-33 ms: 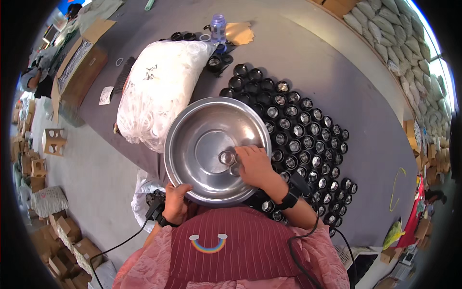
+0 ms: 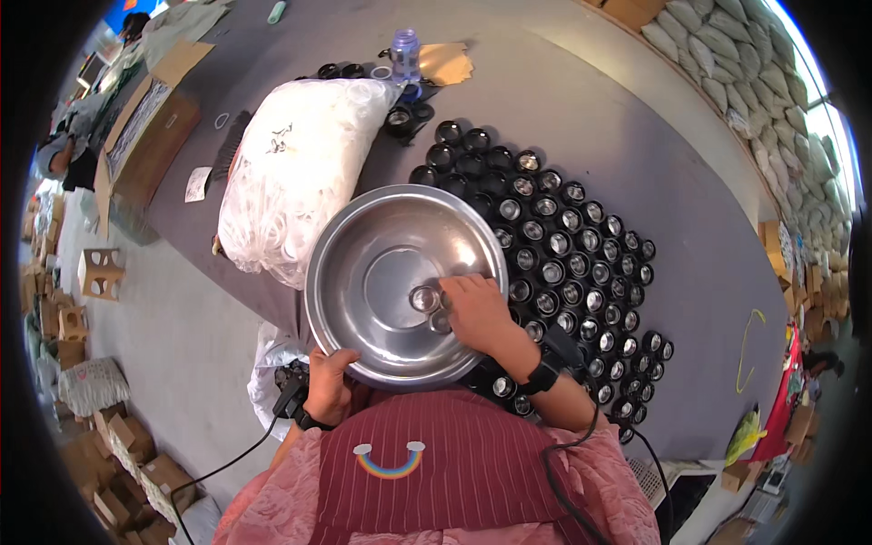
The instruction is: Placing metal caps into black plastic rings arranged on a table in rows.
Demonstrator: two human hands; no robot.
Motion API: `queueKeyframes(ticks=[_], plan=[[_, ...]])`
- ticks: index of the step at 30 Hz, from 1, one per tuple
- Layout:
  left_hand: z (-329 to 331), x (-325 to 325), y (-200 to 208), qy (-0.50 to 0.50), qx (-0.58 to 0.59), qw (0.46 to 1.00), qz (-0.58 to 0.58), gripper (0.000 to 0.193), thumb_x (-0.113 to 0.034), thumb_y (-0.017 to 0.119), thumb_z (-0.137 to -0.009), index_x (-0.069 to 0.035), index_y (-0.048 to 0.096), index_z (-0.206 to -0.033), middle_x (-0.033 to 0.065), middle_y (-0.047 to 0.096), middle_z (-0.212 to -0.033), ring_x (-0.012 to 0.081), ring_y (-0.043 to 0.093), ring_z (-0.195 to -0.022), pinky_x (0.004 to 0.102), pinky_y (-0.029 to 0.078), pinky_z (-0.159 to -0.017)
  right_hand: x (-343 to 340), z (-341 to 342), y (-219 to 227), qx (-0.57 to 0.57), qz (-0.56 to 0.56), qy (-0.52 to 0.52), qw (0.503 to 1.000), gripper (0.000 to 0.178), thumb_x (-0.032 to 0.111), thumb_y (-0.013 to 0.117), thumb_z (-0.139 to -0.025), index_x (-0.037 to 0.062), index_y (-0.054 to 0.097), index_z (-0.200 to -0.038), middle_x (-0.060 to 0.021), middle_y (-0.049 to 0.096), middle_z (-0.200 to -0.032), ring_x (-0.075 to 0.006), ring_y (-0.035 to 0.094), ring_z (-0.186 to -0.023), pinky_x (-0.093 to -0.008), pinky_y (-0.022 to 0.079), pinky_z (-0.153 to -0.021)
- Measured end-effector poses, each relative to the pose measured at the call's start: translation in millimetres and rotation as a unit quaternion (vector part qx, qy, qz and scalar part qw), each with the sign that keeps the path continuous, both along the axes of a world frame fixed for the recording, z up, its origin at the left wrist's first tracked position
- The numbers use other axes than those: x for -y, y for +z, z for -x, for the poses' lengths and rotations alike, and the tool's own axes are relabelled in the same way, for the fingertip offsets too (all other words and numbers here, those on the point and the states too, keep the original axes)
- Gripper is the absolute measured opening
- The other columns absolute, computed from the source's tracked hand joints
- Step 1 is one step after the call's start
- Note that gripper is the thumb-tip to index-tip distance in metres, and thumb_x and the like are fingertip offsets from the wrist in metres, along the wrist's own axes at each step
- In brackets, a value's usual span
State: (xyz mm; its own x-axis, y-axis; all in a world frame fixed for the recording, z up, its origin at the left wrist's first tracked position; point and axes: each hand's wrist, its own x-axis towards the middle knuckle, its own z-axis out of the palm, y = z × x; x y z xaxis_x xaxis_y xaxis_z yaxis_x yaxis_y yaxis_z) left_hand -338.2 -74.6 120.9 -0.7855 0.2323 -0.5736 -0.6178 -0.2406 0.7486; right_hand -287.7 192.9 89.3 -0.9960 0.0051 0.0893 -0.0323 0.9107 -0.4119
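Note:
A wide steel basin (image 2: 341,236) is in front of my body, tilted slightly toward me. My left hand (image 2: 329,381) grips its near left rim, thumb over the edge and fingers underneath. My right hand (image 2: 476,309) reaches inside from the right, fingers curled downward. Small clear round glass pieces (image 2: 424,298) are at its fingertips, over the basin's bottom; the hand covers part of them. Many round black caps (image 2: 570,292) with shiny clear centres stand in close rows to the right of the basin.
A bulging plastic bag of white rings (image 2: 295,163) lies left of the basin. Beyond it are a purple bottle (image 2: 405,59) and a cardboard piece (image 2: 445,64). An open carton (image 2: 145,136) stands far left. Cables run from both my wrists.
The whole view has shifted slightly. My left hand stays on the rim and my right hand stays in the basin with the glass pieces, almost unmoved.

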Motion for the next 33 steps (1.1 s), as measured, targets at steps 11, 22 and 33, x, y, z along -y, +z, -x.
queueKeyframes(ticks=[11, 22, 33], plan=[[-40.9, 78.2, -2.5, 0.041, 0.037, 0.997, 0.052, 0.045, 0.008, 0.057, -0.077, 0.003, 0.055, -0.121, 0.0143, 0.065, -0.109, 0.0287, 0.066, -0.095, 0.0417, 0.054, -0.087, 42.0, -53.9, -16.6, -0.150, 0.275, -0.191, 0.930, 0.010, 0.007, 0.062, -0.084, 0.0079, 0.066, -0.093, -0.0125, 0.067, -0.087, -0.0327, 0.066, -0.082, -0.0411, 0.053, -0.072], [-60.1, 119.6, -3.6, 0.069, 0.009, 0.997, 0.037, 0.053, 0.000, 0.051, -0.080, 0.000, 0.046, -0.133, 0.0150, 0.058, -0.120, 0.0315, 0.059, -0.109, 0.0481, 0.049, -0.096, -58.9, -125.0, -78.4, -0.105, 0.209, -0.395, 0.889, 0.010, 0.008, 0.065, -0.086, 0.0032, 0.067, -0.094, -0.0134, 0.068, -0.087, -0.0289, 0.067, -0.077, -0.0359, 0.053, -0.070], [-68.1, 87.9, 4.6, 0.028, -0.008, 1.000, 0.000, 0.037, 0.009, 0.058, -0.077, 0.004, 0.059, -0.113, 0.0130, 0.067, -0.103, 0.0243, 0.067, -0.088, 0.0361, 0.055, -0.081, 48.8, -84.6, -2.5, -0.132, 0.162, -0.039, 0.977, 0.029, 0.024, 0.076, -0.075, 0.0093, 0.068, -0.099, -0.0082, 0.068, -0.086, -0.0303, 0.063, -0.077, -0.0420, 0.050, -0.073]])
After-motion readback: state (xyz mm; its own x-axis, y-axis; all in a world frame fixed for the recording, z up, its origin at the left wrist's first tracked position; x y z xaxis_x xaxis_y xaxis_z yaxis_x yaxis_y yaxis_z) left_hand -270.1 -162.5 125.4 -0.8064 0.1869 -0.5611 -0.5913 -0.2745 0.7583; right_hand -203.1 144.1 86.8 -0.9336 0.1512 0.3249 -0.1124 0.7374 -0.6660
